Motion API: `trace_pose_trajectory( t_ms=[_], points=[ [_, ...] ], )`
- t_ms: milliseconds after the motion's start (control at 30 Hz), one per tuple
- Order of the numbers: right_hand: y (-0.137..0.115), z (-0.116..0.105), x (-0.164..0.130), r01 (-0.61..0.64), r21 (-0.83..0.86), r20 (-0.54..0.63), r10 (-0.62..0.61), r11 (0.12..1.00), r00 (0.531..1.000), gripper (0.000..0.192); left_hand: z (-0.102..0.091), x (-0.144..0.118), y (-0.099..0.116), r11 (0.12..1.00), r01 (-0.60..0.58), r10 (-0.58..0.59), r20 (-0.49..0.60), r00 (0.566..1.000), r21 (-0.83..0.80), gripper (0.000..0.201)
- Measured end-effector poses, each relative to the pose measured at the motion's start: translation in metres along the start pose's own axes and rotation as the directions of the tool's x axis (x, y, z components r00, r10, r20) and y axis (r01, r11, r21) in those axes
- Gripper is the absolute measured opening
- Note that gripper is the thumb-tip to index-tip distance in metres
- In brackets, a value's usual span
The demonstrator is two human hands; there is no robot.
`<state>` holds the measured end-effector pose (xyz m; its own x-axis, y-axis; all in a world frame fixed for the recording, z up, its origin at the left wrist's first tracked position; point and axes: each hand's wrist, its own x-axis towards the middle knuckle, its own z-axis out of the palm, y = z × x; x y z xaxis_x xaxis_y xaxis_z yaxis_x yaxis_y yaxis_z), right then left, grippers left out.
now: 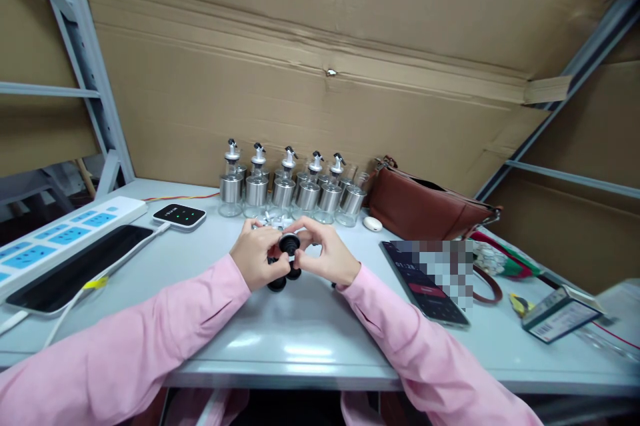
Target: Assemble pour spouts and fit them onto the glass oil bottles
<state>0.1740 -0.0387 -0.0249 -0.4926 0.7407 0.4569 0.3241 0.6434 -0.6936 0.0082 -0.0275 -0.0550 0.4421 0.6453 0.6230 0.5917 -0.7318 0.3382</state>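
Both hands, left hand [259, 258] and right hand [324, 254], close fingers around one round, black plastic cap [289, 243].

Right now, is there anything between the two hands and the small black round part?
Nothing visible. Both the left hand and the right hand already touch the black round part, holding it above the table. More black parts lie just below the hands, and the bottles stand behind, apart.
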Motion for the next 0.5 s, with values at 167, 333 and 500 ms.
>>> trace_pose_trajectory(
  t_ms=[167, 333, 500],
  points=[
    [0.0009, -0.0006, 0.0001, -0.052, 0.048, 0.033, 0.05, 0.998, 0.998, 0.026, -0.0027, 0.0004, 0.0006, 1.0, -0.012, 0.012, -0.022, 1.0, 0.006, 0.019],
    [0.0006, 0.0008, -0.0002, -0.089, 0.125, 0.045, 0.084, 0.988, 0.995, 0.025, -0.0028, -0.0003, 0.0006, 0.999, -0.042, 0.042, -0.032, 0.999, 0.003, 0.021],
    [0.001, 0.0012, -0.0005, -0.119, 0.112, 0.023, 0.117, 0.987, 0.993, 0.024, -0.0009, -0.0011, -0.0014, 0.998, -0.06, 0.061, -0.049, 0.997, 0.022, 0.022]
  ],
)
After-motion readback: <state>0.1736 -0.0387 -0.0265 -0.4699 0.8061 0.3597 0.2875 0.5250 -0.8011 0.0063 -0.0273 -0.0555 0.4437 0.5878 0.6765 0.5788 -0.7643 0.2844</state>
